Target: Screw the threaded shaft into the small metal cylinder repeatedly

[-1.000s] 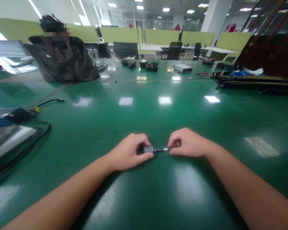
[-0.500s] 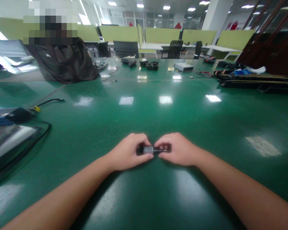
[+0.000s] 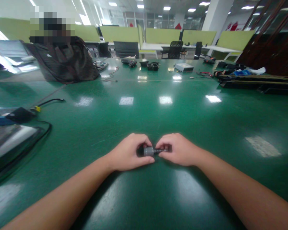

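Note:
A small dark cylindrical object with a grey band (image 3: 148, 151) and a thinner black shaft lies level between my hands, low over the green table (image 3: 144, 118). Its exact kind is too small to make out. My left hand (image 3: 129, 151) curls round the thick end, thumb below the grey band and fingers above. The shaft points right into my right hand (image 3: 180, 149), whose thumb and fingers close about its narrow end. Part of each end is hidden by the fingers.
A large dark bag (image 3: 64, 62) stands at the far left. A device with a black cable (image 3: 48, 127) lies at the left edge. Several dark tools (image 3: 129, 62), a silver box (image 3: 183, 67) and long black parts (image 3: 252, 83) lie toward the back.
My left thumb and fingers have parted slightly around the grey band, showing a little more of it. Both hands stay in nearly the same place.

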The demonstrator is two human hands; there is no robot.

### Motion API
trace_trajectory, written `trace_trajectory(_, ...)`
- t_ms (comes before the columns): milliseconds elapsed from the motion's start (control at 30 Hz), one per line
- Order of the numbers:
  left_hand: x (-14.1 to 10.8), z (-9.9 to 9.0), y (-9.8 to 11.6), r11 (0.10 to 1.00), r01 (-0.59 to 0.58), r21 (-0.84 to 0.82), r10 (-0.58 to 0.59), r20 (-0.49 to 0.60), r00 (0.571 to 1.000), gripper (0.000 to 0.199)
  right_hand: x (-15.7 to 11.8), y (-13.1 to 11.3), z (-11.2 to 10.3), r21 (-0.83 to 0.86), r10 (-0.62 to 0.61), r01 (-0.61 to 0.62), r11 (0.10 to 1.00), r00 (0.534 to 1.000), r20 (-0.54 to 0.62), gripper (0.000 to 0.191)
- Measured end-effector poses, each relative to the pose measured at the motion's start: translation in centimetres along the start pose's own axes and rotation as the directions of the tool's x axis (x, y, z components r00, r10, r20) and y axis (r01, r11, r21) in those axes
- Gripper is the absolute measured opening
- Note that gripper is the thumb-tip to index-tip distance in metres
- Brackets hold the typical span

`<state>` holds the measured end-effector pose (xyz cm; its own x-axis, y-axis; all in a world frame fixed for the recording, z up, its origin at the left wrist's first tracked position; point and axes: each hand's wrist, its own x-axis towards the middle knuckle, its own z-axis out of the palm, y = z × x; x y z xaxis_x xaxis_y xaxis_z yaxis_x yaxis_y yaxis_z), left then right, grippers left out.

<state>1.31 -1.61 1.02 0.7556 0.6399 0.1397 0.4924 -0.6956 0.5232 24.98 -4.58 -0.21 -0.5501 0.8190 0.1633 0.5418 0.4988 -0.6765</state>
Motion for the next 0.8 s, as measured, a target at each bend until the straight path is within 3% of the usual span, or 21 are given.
trace_trajectory(200, 0.10, 0.00, 0.02, 1.000, 0.008, 0.007, -0.008, 0.004, 1.000, 0.021, -0.09, 0.01, 0.02, -0.013, -0.010, 0.010, 1.000, 1.000, 0.003, 0.014)
trace_trajectory(800, 0.22, 0.10, 0.03, 1.000, 0.016, -0.002, -0.016, -0.002, 1.000, 0.022, -0.04, -0.17, 0.40, -0.109, -0.096, 0.093, 0.990, 0.995, -0.022, 0.012)
